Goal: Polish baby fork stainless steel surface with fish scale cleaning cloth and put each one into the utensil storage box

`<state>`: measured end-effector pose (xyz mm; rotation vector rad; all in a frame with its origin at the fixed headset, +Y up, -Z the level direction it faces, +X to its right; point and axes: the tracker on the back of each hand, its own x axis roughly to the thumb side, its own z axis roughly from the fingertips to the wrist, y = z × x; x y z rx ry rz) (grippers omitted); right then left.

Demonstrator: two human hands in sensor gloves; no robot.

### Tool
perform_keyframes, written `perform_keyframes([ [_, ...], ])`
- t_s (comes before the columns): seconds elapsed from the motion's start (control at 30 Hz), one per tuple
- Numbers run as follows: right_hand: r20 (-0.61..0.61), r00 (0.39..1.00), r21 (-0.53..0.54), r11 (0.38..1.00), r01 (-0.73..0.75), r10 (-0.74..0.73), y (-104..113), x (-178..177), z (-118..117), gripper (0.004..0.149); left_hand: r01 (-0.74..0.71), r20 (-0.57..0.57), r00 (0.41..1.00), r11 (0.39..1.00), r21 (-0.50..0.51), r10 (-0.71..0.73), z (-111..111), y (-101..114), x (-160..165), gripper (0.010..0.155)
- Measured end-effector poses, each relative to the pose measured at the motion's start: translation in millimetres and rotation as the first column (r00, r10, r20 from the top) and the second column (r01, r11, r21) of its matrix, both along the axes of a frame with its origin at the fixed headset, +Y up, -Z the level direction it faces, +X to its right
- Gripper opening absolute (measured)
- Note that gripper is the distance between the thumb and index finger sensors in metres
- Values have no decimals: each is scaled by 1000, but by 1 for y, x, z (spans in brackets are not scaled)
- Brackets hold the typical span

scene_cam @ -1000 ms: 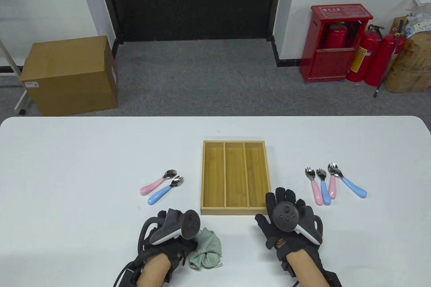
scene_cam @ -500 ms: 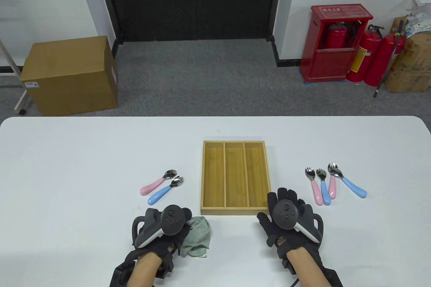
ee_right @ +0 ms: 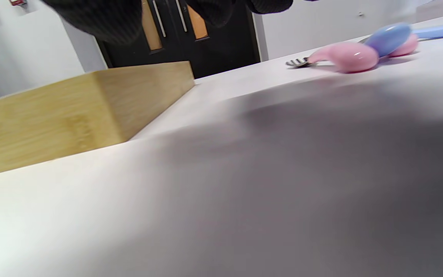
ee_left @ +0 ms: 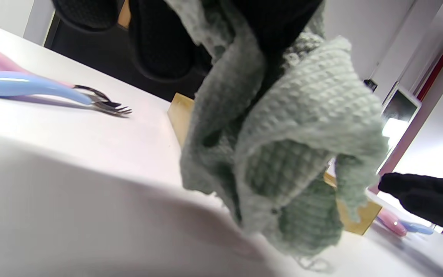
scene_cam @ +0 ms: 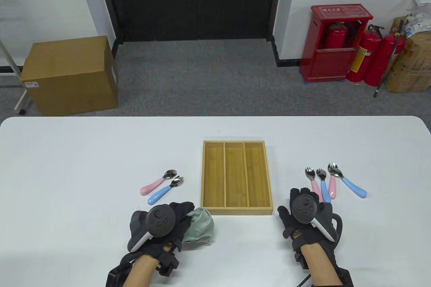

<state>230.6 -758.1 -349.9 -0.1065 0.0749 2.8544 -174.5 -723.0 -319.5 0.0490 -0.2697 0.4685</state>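
My left hand grips the pale green fish scale cloth, bunched and lifted just off the table near the front left corner of the bamboo utensil box. In the left wrist view the cloth hangs from my fingers. A pink fork and a blue fork lie left of the box. My right hand is flat and holds nothing, its fingertips close to a group of several pink and blue forks right of the box. The box's three compartments hold nothing.
The white table spreads wide to both sides. On the floor beyond it stand a cardboard box at the left and a red fire extinguisher cabinet with extinguishers at the right.
My left hand turned palm down and carried the cloth forward, up to the box's front left corner. My right hand slid right, from the box's front right corner to the right-hand forks.
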Motion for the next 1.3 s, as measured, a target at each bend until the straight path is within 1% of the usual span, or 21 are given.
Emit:
perform_keyframes([
  [0.07,30,999,4,1000,-22,22,3,7,-3,75,-7,16,1000,1000,-2,7,2,0,1,47],
  [0.17,119,992,10,999,-47,46,12,24,-10,74,-16,30,999,1000,-6,16,3,0,4,47],
  [0.23,217,975,2,999,-49,48,18,41,-17,72,-38,33,999,999,-7,38,4,0,3,48],
  [0.3,354,935,-24,1000,3,5,22,63,-25,70,-67,32,997,998,-9,67,4,0,2,48],
  [0.37,497,865,-22,995,97,-73,23,85,-29,69,-101,26,995,995,-13,101,4,0,0,48],
  [0.43,629,751,29,972,234,-200,19,107,-30,67,-114,23,993,993,-17,115,3,0,-3,48],
  [0.47,664,707,54,958,281,-244,17,114,-31,66,-114,21,993,993,-17,114,3,0,-3,48],
  [0.5,704,646,86,939,334,-295,12,123,-31,66,-111,20,994,994,-17,111,3,-1,-4,48],
  [0.57,746,581,114,922,370,-325,6,132,-32,65,-106,18,994,994,-22,107,2,-2,-5,48],
  [0.6,761,563,110,920,377,-322,2,137,-35,64,-108,17,994,994,-24,109,2,-3,-5,48],
  [0.77,808,509,57,899,433,-296,-15,146,-48,61,-116,20,993,993,-39,117,2,-4,-5,48],
  [0.8,809,509,51,898,438,-294,-18,146,-50,61,-115,21,993,993,-40,116,2,-4,-4,48],
  [0.93,827,522,-39,905,423,-209,-31,146,-61,60,-115,25,993,992,-45,116,3,-4,-3,48],
  [0.97,830,519,-46,903,427,-203,-32,146,-62,60,-120,27,992,992,-44,121,3,-4,-3,48],
  [1.07,837,505,-37,900,435,-210,-34,147,-65,60,-122,29,992,992,-46,123,3,-5,-2,48],
  [1.2,840,509,-40,914,404,-188,-30,147,-64,55,-116,25,993,992,-55,117,2,-8,-3,48],
  [1.3,834,518,-34,921,389,-188,-32,148,-63,51,-129,16,991,990,-64,130,1,-9,-5,48],
])
